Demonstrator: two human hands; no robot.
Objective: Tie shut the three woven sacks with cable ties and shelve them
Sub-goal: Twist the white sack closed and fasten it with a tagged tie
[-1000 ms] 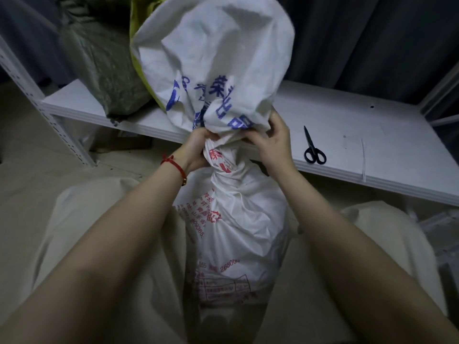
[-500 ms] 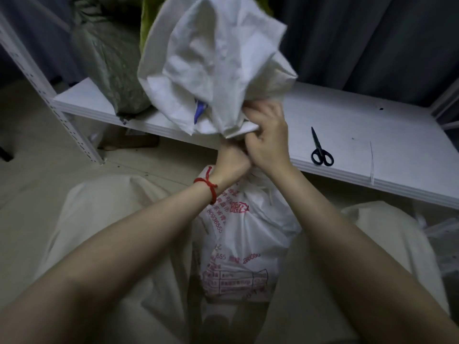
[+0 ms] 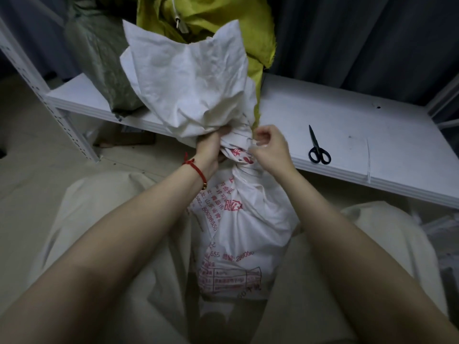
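Between the seated person's knees, in front of the shelf (image 3: 347, 115):

- One white sack (image 3: 238, 219). Woven plastic, creased, printed with red characters and a red boxed table. The body is full and rounded, its contents hidden. The neck is gathered and twisted like a rope, and the loose mouth flares above it in a wide crumpled fan.
- Left hand (image 3: 211, 147). Its fingers are clamped round the twisted neck from the left. A red string bracelet (image 3: 196, 167) sits on the wrist.
- Right hand (image 3: 270, 145). Thumb and fingers are pressed together, pinching a thin white tie (image 3: 253, 143) at the neck's right side. It is too small to tell whether it is threaded.

On the shelf, a flat white board:

- One green sack (image 3: 104, 58). Dull weave, standing at the left end, contents hidden.
- One yellow sack (image 3: 223, 21). It stands just beside the green one, behind the white flare. The top is bunched and bound with a pale tie, contents hidden.
- Scissors (image 3: 319, 150). Black handles, blades closed, lying flat to the right of the hands and well apart from the sacks.
- One thin white strip (image 3: 368, 157) lying near the front edge, further right.

Behind the shelf: a dark curtain (image 3: 347, 45) hanging in folds.
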